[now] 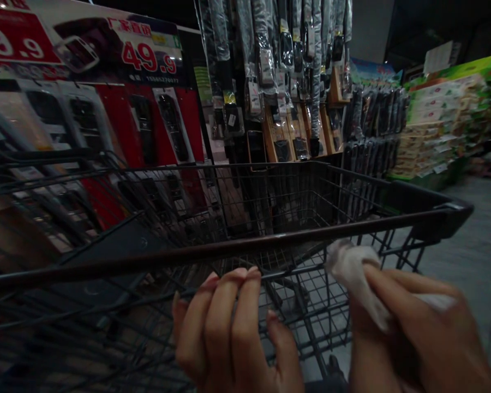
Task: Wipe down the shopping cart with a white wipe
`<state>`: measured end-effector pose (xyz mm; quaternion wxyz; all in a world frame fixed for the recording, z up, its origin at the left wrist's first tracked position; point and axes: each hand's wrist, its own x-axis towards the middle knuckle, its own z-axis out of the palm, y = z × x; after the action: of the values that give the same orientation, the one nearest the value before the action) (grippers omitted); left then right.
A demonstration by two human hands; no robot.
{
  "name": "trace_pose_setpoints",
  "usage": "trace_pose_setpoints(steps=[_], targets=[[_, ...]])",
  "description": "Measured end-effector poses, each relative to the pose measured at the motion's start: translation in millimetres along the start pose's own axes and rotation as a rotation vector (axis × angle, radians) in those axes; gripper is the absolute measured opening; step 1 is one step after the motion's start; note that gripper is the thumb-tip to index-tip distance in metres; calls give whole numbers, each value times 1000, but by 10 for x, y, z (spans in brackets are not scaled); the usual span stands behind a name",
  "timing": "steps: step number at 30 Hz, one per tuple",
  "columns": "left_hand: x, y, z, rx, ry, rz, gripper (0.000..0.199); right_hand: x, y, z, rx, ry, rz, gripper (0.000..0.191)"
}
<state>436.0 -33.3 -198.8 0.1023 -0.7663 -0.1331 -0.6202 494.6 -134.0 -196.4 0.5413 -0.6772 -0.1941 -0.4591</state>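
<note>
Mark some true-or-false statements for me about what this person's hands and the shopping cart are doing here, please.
1. The right hand holds a crumpled white cloth or tissue. True.
2. The left hand holds a phone. False: no object shows in the left hand; its fingers are loosely bent in front of the cart's wire side.
3. A sign beyond the cart shows the price 49.9. True.
4. The cart has solid wooden sides. False: its sides are dark wire mesh, so things show through them.
5. Packaged goods hang on display beyond the cart. True.
</note>
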Motion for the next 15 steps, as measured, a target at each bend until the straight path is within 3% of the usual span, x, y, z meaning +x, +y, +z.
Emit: trace_pose_setpoints(steps=[4, 7, 15], targets=[[-6, 49, 26, -33, 53, -78, 51, 23, -139, 90, 93, -92, 52, 30], [-6, 66, 27, -29, 49, -76, 51, 65, -146, 92, 120, -87, 110, 22], [-4, 101, -18, -38, 4, -108, 57, 130, -132, 64, -24, -94, 34, 12]])
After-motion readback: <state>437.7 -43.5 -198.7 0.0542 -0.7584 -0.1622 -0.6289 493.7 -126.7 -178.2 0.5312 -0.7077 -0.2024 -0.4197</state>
